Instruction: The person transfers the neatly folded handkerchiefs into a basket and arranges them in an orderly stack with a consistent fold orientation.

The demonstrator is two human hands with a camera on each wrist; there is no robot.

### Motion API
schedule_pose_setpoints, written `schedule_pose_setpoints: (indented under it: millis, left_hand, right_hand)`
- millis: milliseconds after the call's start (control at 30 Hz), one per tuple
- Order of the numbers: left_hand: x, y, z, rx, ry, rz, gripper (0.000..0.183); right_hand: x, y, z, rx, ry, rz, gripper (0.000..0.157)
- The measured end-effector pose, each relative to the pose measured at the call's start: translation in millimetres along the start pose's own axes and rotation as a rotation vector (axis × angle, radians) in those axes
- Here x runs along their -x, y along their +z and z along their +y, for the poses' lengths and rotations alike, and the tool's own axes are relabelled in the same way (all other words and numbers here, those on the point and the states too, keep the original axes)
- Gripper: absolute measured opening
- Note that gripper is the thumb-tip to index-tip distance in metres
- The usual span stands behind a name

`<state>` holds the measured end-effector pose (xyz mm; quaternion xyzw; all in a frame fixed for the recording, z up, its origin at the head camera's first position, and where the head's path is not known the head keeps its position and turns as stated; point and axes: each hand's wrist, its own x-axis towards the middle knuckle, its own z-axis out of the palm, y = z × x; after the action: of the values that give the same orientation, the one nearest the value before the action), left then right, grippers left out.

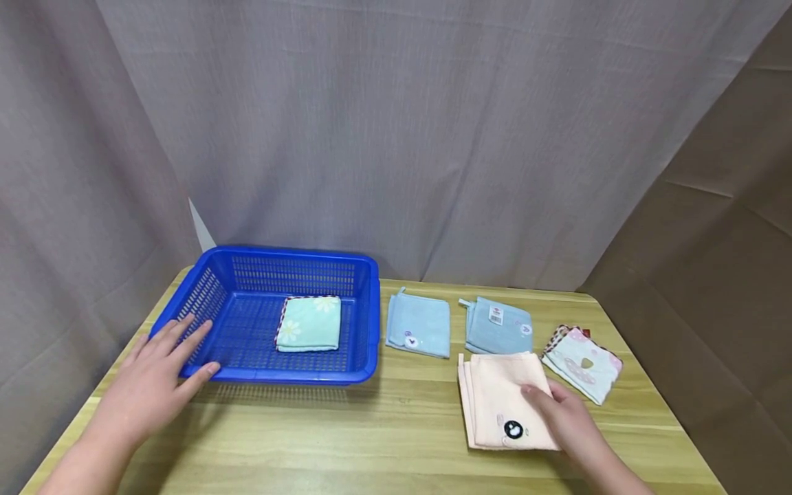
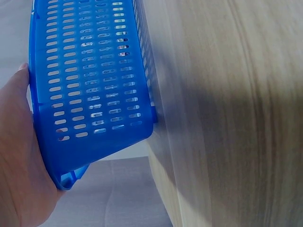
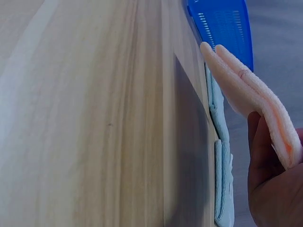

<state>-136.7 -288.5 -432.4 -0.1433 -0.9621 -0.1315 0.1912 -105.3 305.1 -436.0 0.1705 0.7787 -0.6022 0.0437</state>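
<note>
My right hand (image 1: 572, 419) pinches a folded peach towel (image 1: 504, 399) by its right edge, thumb on top and fingers beneath. A dark round patch shows near the towel's lower edge. In the right wrist view the peach towel (image 3: 258, 97) is raised above the table, its folded layers seen edge-on. My left hand (image 1: 155, 378) rests with spread, straight fingers over the front left corner of a blue plastic basket (image 1: 278, 376). From the left wrist view, that hand (image 2: 23, 156) lies along the basket's rim. Inside the basket is a folded mint-green towel (image 1: 309, 323) with white flowers.
Right of the basket lies a folded light blue towel (image 1: 419, 324), then a second blue towel (image 1: 500, 324) bearing a white label. Farther right is a white and pink folded towel (image 1: 584, 364) with checked trim. Grey curtain (image 1: 421, 137) hangs behind the wooden table (image 1: 346, 440).
</note>
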Motion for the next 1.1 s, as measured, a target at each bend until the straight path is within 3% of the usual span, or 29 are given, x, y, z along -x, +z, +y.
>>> schedule_pose_setpoints:
  millis: [1100]
  left_hand:
    - [-0.5, -2.6, 3.3, -0.019, -0.006, -0.017, 0.065]
  right_hand:
    - [-8, 14.5, -22, -0.14, -0.033, -0.101, 0.054]
